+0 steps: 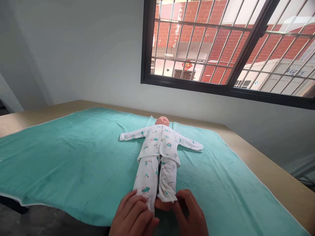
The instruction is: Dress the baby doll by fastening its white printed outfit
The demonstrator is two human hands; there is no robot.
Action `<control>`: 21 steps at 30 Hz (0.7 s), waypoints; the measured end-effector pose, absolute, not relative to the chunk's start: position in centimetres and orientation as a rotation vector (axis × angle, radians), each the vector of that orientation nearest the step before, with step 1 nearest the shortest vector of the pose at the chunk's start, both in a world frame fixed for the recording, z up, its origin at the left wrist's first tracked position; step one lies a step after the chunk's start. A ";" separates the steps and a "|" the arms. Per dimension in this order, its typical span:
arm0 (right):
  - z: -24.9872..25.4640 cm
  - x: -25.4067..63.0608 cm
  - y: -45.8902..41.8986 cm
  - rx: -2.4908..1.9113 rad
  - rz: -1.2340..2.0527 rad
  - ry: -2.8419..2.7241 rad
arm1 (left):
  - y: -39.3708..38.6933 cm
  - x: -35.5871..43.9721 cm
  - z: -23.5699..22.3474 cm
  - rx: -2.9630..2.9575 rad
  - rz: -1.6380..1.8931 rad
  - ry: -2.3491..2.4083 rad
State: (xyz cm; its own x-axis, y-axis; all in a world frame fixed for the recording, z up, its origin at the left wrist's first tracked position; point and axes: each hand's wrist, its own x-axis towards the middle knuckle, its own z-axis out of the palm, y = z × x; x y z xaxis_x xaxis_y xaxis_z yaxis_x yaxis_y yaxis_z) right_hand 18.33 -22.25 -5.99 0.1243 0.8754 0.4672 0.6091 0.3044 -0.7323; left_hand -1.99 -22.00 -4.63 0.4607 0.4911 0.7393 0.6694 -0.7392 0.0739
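Note:
A baby doll lies on its back, its arms spread. It wears a white printed long-sleeved top and matching baby trousers. My left hand is closed over the lower end of the left-side trouser leg, and its fingers cover much of the cuff. At the other leg, my right hand pinches the hem between thumb and fingers. That leg is rucked up, and the doll's bare foot shows below it. The other foot is hidden.
A green towel-like blanket lies under the doll and hangs over the near edge. Beneath it is a wooden table. Behind stand a pale wall and a dark-framed barred window.

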 end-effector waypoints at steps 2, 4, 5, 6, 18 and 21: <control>-5.9 18.3 -22.3 -1.380 0.344 -1.572 | -21.4 -0.5 -4.0 -2.434 -1.174 -1.111; -5.9 18.5 -22.5 -1.358 0.346 -1.568 | -20.9 1.3 -3.3 -2.415 -1.197 -1.191; -6.0 18.5 -22.5 -1.351 0.345 -1.567 | -20.7 2.1 -3.1 -2.419 -1.200 -1.224; -6.1 18.6 -22.6 -1.349 0.342 -1.568 | -20.5 2.9 -2.8 -2.425 -1.195 -1.258; -7.3 18.5 -22.9 -1.426 0.146 -1.641 | -19.9 4.6 -2.4 -2.499 -1.133 -1.414; -7.4 18.2 -22.7 -1.519 0.110 -1.648 | -20.4 3.9 -2.2 -2.552 -1.147 -1.406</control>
State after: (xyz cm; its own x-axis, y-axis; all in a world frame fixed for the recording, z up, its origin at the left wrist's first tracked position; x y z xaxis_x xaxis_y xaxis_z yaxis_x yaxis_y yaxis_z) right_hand 18.17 -22.73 -7.36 0.1204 0.8453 0.5205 0.7689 0.2522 -0.5875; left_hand 3.89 -20.45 -2.17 0.3285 0.7279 0.6019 0.7354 -0.5970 0.3207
